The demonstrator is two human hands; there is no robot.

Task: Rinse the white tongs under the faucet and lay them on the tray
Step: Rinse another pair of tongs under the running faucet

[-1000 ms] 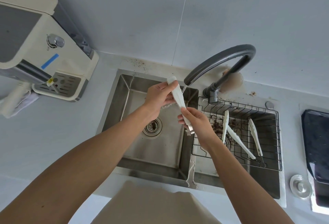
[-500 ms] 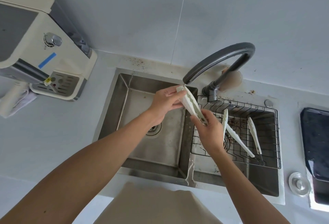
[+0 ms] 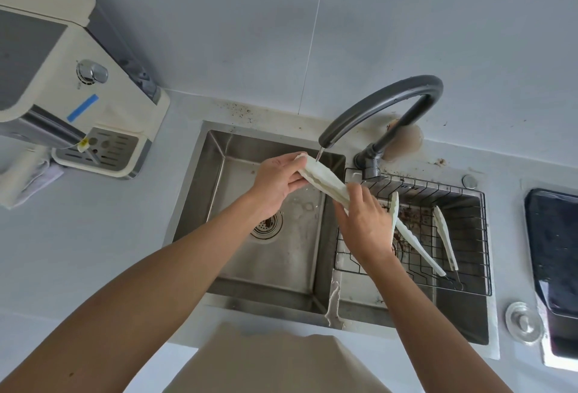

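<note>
Right, both hands grip the white tongs [image 3: 322, 180] under the faucet [image 3: 372, 105]: left hand [image 3: 278, 180] at the far end, right hand [image 3: 364, 220] near the rack [image 3: 481, 236]. Wet plastic could slip into the sink [image 3: 215, 173].

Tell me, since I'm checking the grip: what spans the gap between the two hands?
In the head view, only the tongs span it, left hand to right hand, under the faucet.

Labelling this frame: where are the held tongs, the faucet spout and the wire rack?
tongs [image 3: 322, 178], head view, middle of the white arms between the hands
faucet spout [image 3: 327, 141], head view, outlet end
wire rack [image 3: 486, 236], head view, right rim
</note>
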